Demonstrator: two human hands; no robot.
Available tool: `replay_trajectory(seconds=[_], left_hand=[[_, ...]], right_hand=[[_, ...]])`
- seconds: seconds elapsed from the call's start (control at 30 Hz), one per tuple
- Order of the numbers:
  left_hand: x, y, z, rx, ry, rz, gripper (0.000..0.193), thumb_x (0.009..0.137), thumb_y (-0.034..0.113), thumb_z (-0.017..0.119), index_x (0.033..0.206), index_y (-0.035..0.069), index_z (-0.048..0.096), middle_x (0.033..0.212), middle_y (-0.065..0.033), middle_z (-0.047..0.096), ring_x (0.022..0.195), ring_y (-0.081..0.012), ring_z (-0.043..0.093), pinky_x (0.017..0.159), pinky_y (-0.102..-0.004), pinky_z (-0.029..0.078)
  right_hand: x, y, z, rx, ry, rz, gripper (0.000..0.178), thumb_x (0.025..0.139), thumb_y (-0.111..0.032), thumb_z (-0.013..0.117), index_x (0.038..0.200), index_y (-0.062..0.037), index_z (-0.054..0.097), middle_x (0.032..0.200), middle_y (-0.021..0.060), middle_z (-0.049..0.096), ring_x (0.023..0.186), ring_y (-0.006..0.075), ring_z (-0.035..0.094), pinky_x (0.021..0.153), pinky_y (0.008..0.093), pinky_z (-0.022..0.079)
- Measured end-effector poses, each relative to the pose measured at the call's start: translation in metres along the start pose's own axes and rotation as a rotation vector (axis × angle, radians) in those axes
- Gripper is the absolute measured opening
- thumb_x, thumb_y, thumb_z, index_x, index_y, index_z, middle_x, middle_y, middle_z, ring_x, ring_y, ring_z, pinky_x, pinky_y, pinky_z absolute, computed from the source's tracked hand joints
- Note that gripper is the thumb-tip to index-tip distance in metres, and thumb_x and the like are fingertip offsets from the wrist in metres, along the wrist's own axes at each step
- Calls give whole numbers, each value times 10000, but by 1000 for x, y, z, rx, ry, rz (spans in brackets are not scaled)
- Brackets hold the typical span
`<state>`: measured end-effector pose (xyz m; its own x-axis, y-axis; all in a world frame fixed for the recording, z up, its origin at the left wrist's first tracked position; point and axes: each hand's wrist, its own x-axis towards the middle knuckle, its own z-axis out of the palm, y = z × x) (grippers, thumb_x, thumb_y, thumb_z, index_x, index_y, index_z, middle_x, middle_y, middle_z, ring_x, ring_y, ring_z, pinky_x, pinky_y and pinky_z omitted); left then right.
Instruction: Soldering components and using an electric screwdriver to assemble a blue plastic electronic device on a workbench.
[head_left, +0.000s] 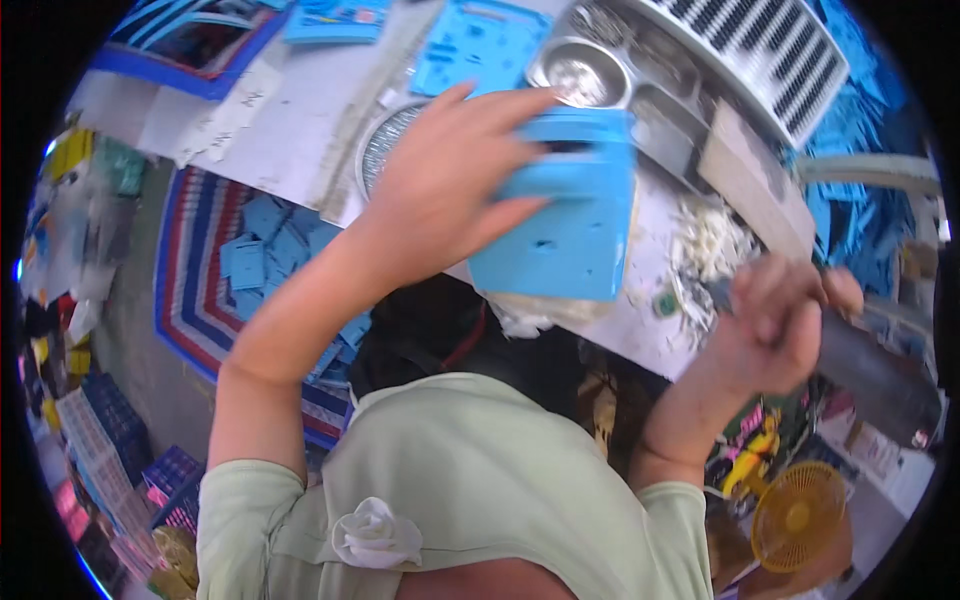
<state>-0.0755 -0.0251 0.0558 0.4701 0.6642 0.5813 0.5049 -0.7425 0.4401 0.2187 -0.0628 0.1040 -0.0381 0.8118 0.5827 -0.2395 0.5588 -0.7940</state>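
Observation:
A blue plastic panel [560, 250] with a slot and small holes lies at the near edge of the white table, on a pale pad. Over its left side reaches my left hand [450, 175], fingers spread and slightly blurred; whether the fingertips touch the panel I cannot tell. On the right, my right hand [775, 320] is wrapped round a dark cylindrical electric screwdriver [875, 385], held off the panel with its body pointing to the lower right. Its tip is blurred. Beside the panel, small white plastic parts [710, 240] lie heaped on the table.
Behind the panel stand a metal tray [640, 100] with small metal parts and a round dish [385, 145]. A grey rack [745, 50] with black rows stands far right. A striped bag [185, 270] of blue pieces lies below left. A yellow fan [800, 515] stands lower right.

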Motion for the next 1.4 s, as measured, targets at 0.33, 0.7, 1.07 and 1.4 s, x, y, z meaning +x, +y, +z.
replay_trajectory(seconds=[0.33,0.7,1.07,1.4], left_hand=[[-525,-48,-30,-111,1063,-1990,434,978,318,660,1236,-21,574,980,-118,620,937,-245,631,863,-352,519],[-59,-161,-86,-738,849,-1147,500,1007,217,659,1413,-34,510,1259,-155,642,993,-205,678,750,-250,515],[4,-129,-82,200,413,-625,191,943,184,724,999,20,643,829,-64,622,636,-179,565,562,-335,468],[-16,45,-16,134,-452,32,174,822,100,638,980,62,576,876,-88,572,770,-255,665,593,-378,541]], right_hand=[[13,35,2,18,148,106,337,962,-132,616,1272,-23,539,621,-5,436,495,95,388,495,276,396],[30,46,7,23,128,169,493,941,-157,667,1370,6,487,704,18,499,560,103,440,540,270,404],[-1,32,15,-696,373,-284,630,941,-156,688,1456,76,408,1342,225,552,1218,309,575,1036,455,495],[-18,87,45,395,-146,922,637,1063,-348,574,1547,8,363,1362,151,598,1207,219,604,1021,368,503]])
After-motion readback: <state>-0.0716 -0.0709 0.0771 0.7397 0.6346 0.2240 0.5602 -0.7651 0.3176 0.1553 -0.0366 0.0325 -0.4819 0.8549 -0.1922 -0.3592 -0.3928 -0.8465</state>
